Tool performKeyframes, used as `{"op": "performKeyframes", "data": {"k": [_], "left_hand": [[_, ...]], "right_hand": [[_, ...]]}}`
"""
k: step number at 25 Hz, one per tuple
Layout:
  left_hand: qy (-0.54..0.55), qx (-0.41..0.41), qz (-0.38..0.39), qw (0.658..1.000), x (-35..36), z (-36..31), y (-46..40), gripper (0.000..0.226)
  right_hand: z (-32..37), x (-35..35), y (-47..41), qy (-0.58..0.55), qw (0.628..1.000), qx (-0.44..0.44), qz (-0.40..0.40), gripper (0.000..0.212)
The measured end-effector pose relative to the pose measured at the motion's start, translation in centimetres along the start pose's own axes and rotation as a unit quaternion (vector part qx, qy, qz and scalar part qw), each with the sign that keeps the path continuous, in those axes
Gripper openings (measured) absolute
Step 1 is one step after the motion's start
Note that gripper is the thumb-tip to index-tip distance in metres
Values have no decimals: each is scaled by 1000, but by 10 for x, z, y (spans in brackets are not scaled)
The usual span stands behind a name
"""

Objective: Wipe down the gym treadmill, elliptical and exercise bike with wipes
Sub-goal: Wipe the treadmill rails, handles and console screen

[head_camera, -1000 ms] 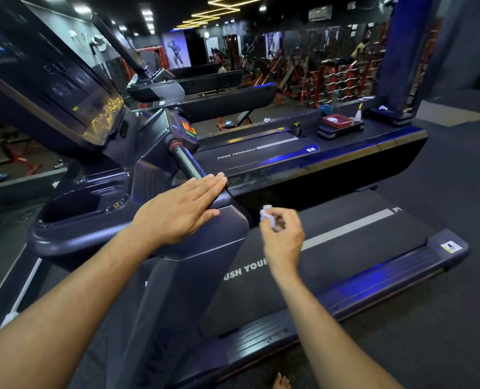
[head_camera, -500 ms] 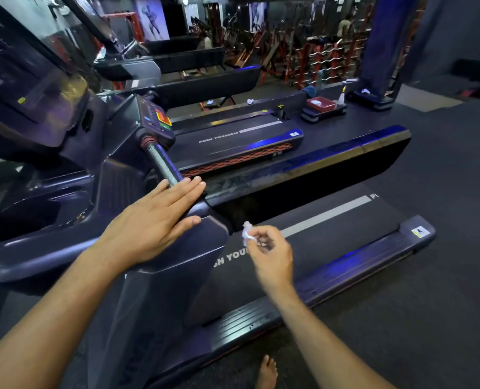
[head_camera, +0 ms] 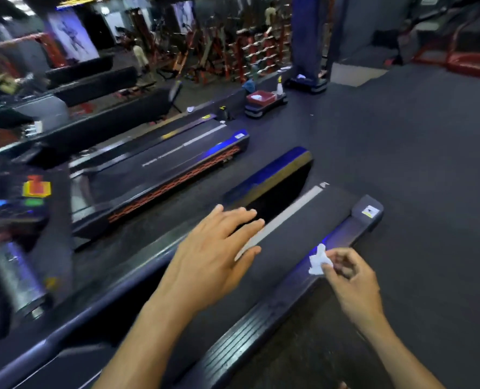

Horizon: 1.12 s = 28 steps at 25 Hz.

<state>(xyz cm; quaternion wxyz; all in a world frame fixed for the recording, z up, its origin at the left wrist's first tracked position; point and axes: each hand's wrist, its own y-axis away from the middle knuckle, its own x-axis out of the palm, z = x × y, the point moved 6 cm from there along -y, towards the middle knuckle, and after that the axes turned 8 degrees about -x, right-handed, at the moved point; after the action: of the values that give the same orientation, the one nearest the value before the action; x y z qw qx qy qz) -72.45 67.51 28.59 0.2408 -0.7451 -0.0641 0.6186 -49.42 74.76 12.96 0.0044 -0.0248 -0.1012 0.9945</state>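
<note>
The near treadmill (head_camera: 311,223) runs from lower left to upper right, a dark belt with a white stripe and a blue-lit side rail. My left hand (head_camera: 213,254) hovers over the belt with its fingers straight and spread, holding nothing. My right hand (head_camera: 351,279) pinches a small crumpled white wipe (head_camera: 318,261) between thumb and fingertips, just above the right side rail. The treadmill's silver handlebar (head_camera: 14,276) and its console buttons (head_camera: 35,189) appear blurred at the left.
A second treadmill (head_camera: 163,164) lies parallel behind the near one. A red tray (head_camera: 261,97) and a spray bottle (head_camera: 279,87) sit on a step platform further back. A blue pillar (head_camera: 306,35) and weight racks stand beyond. Dark rubber floor (head_camera: 401,164) spreads to the right.
The view has swung right and down along the treadmill. My left hand has come off the console housing and now hovers over the belt. My right hand still pinches the wipe.
</note>
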Motion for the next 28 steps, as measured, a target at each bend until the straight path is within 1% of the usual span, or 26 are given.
{"op": "performKeyframes", "data": {"k": [2,4,6,7,10,14,17,20,23,25,28], "left_hand": [[71,15,36,997,60,-36,-50,39],[98,6,101,990,128,-65,-84,41],[113,-21,169,979,192,-85,-109,44],[128,-42,198,971,218,-91,-119,45],[142,-91,253,953,275,-94,-143,51],[170,-159,311,921,346,-82,-178,53],[166,-204,330,906,392,-72,-207,52],[163,-236,347,893,416,-62,-244,47],[174,-297,315,884,419,-42,-278,48],[180,-348,287,874,413,-22,-289,47],[168,-452,247,840,399,11,-264,47]], "right_hand": [[-14,-42,-37,15,1000,4,-9,19],[-27,-84,-66,38,999,16,-13,18],[-40,-125,-88,49,998,32,-11,16],[-46,-142,-95,50,998,44,-7,16],[-65,-175,-122,69,995,65,19,16],[-99,-187,-178,121,985,91,87,14],[-121,-183,-235,156,971,88,157,23],[-131,-182,-300,185,954,98,217,23],[-127,-169,-366,203,928,99,295,24],[-127,-149,-412,199,921,92,322,25],[-129,-85,-451,153,902,94,392,21]]}}
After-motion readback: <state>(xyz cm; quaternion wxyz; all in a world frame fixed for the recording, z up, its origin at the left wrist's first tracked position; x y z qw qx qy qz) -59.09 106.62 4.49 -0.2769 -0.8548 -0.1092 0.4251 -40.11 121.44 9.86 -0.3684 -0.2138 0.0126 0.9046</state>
